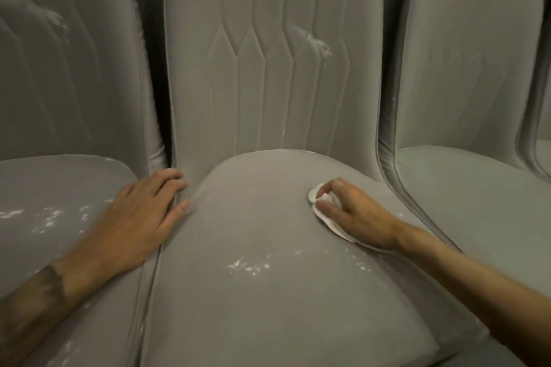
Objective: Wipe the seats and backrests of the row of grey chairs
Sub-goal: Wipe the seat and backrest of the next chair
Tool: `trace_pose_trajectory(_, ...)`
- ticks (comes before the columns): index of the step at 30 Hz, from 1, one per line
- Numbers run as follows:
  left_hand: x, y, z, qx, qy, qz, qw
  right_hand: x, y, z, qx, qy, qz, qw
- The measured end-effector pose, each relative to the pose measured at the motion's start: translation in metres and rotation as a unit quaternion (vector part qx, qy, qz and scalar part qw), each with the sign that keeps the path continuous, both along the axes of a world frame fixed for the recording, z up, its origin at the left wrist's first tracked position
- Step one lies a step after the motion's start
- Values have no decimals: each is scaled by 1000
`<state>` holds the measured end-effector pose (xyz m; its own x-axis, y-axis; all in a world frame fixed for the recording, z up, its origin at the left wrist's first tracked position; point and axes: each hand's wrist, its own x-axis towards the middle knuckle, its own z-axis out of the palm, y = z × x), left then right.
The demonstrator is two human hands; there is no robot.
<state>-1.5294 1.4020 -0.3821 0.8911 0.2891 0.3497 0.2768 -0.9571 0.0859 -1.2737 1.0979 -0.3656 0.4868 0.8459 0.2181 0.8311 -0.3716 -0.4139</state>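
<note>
Two hands on the middle seat [238,211]: right hand [354,217] pinches the cloth [316,197], white specks [250,266] toward the front edge, nearest it; left hand [140,217] lies flat.

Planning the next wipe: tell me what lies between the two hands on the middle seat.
Head view: only the bare middle seat between left hand and right hand gripping the white cloth; white specks lie nearer the front.
</note>
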Motion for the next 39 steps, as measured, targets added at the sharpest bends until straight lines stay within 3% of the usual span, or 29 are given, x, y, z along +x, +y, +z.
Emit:
trace_pose_trajectory(6,2,-2,2,-3,3,3,1000,50,-15,19,-26,-45,-164,985)
trace_pose_trajectory(11,3,2,-1,-3,-3,-2,1000,7,-27,3,-11,-35,-1,999)
trace_pose_trajectory(16,3,0,-1,-2,-7,-1,1000,60,-46,20,-18,-49,-143,988)
trace_pose_trajectory(22,4,8,-7,-3,-8,-4,1000,32,-64,-1,-20,-27,-41,999)
trace_pose_trajectory(27,5,7,-6,-2,-10,-5,1000,66,-53,10,-15,-44,-140,989)
trace_pose_trajectory(32,5,6,-5,-1,-10,-6,1000,17,-53,-1,-19,-43,-28,999)
trace_pose_trajectory(37,5,2,-2,-2,-6,-1,1000,57,-42,21,-8,-37,-130,991)
trace_pose_trajectory(39,5,1,0,-4,-5,1,1000,41,-29,13,-6,-39,-126,991)
